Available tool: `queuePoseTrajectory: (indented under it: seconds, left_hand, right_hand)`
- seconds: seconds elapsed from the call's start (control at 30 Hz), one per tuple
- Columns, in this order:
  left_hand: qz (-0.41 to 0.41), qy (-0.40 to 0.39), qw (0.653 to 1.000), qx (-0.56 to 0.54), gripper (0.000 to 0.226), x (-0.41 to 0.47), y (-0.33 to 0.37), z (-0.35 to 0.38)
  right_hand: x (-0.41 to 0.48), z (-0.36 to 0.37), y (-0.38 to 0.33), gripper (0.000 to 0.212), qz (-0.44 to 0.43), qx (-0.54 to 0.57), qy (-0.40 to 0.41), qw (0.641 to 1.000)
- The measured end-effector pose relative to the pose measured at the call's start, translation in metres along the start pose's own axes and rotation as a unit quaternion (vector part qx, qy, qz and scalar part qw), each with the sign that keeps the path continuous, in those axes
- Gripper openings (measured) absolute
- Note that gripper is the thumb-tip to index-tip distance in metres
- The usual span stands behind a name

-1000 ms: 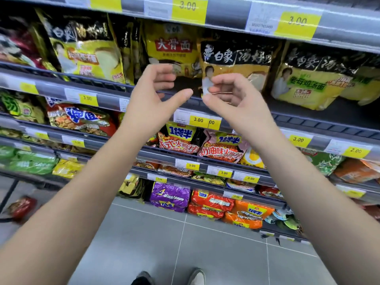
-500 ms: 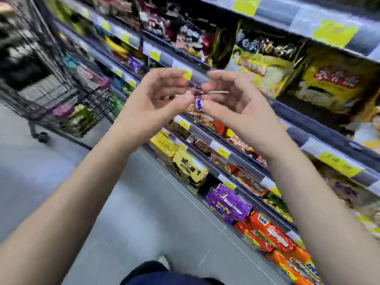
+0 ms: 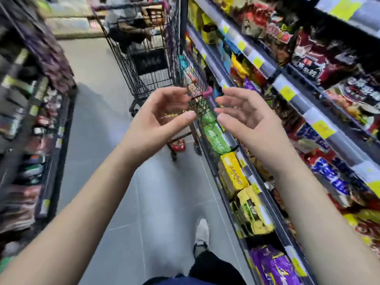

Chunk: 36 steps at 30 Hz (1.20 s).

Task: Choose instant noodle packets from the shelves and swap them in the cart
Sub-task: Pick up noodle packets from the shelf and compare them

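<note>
A white shoe (image 3: 202,231) stands on the grey tiled floor (image 3: 98,140). The bare left hand (image 3: 162,118) and bare right hand (image 3: 244,118) face each other, just apart, each grip loosely curled and empty. Yellow instant noodle packets (image 3: 232,173) lie on the metal shelves (image 3: 308,103) at right. Farther off stands a black wire shopping cart (image 3: 144,64).

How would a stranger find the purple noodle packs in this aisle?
Start at the long shelf unit on the aisle's right and drop to its lowest row. Nearest the camera lie the purple packs; their neighbours farther along are yellow packs, then green packs.
</note>
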<state>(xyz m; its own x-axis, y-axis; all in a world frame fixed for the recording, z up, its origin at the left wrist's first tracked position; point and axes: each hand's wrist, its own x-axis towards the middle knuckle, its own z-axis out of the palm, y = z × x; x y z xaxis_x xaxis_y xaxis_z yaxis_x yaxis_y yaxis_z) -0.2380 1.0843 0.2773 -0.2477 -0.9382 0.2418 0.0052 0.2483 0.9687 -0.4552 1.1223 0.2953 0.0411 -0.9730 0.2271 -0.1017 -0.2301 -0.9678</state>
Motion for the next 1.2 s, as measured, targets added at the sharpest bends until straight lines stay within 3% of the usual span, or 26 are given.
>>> queuePoseTrajectory:
  seconds: [0.23,0.4,0.7,1.2]
  left_hand:
    - [-0.037,0.077,0.996,0.009,0.046,0.081,-0.031,-0.026]
    - [-0.063,0.113,0.992,0.008,0.059,0.153,-0.047,-0.02]
    - [-0.1,0.167,0.981,0.006,0.041,0.248,-0.092,-0.054]
    - [-0.18,0.156,0.969,-0.065,0.047,0.397,-0.221,-0.169]
  right_hand:
    - [0.116,-0.008,0.038,0.054,0.011,0.064,-0.062,0.996]
    - [0.197,-0.029,0.066,0.051,0.044,0.093,-0.092,0.99]
    - [0.32,-0.024,0.112,0.052,0.07,0.109,-0.144,0.981]
    - [0.514,0.039,0.207,0.049,0.158,0.057,-0.18,0.969]
